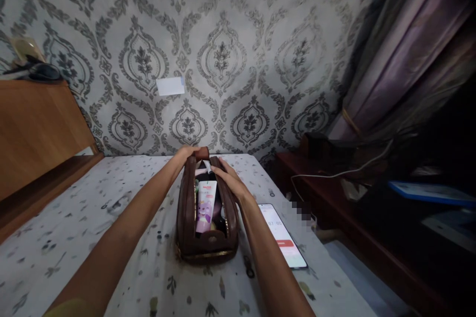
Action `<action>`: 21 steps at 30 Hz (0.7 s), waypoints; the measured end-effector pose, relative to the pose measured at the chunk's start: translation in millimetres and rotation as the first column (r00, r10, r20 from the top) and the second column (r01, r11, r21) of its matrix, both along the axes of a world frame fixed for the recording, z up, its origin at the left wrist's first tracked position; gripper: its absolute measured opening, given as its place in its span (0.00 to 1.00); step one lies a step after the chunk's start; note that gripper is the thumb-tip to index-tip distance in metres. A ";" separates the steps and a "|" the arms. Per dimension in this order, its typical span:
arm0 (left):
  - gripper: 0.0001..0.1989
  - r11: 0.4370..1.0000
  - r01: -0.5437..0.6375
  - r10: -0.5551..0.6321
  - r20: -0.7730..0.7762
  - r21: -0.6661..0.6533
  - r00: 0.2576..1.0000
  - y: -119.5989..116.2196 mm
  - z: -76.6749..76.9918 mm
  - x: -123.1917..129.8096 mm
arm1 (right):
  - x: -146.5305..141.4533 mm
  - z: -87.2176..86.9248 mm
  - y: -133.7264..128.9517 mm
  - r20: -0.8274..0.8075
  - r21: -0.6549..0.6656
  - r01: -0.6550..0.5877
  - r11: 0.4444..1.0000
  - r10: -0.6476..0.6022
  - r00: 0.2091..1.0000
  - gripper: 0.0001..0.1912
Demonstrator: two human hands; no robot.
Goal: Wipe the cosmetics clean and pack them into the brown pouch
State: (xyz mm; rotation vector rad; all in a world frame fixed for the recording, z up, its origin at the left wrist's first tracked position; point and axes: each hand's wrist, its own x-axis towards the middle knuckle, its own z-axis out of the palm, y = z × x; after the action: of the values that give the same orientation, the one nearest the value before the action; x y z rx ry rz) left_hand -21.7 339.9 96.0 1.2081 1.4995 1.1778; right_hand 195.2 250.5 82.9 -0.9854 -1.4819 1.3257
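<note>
A brown leather toiletry bag [186, 218] sits on the patterned bed sheet with its zipped top gaping. Inside, a white and purple tube [206, 205] with a cartoon bear lies on top of other items, mostly hidden in shadow. My left hand [187, 152] is closed on the bag's far left end, beside a brown leather tab [202, 152]; its fingertips are partly hidden. My right hand [231, 181] grips the far right side of the bag, its thumb over the opening near a small white item [207, 166].
A phone [284, 237] with a lit screen lies right of the bag, beside my right forearm. A wooden headboard [40, 133] stands at left. At right are a dark red table [357, 223], a white cable [334, 175] and a tied curtain [397, 54]. Patterned wallpaper covers the wall behind.
</note>
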 end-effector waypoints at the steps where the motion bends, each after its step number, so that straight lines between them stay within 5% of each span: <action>1: 0.19 1.000 0.001 -0.001 0.017 -0.008 1.000 1.6 0.0 0.6 | 0.0 -0.3 0.6 0.004 0.004 0.000 1.000 0.000 1.000 0.43; 16: 0.19 0.999 -0.013 0.007 0.174 0.032 0.985 -11.8 9.0 3.3 | 0.5 -3.3 3.9 -0.028 0.050 -0.042 0.998 0.044 0.999 0.40; 21: 0.18 0.992 0.050 -0.075 0.225 0.112 0.971 -12.4 9.1 10.9 | -0.6 -3.7 3.8 -0.017 0.060 -0.011 0.998 0.012 1.000 0.40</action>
State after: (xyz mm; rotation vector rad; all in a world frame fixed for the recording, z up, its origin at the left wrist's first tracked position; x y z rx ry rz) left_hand -10.8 327.5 105.1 1.1374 1.2323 1.3200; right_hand 194.6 254.3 79.3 -0.9262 -1.5076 1.2881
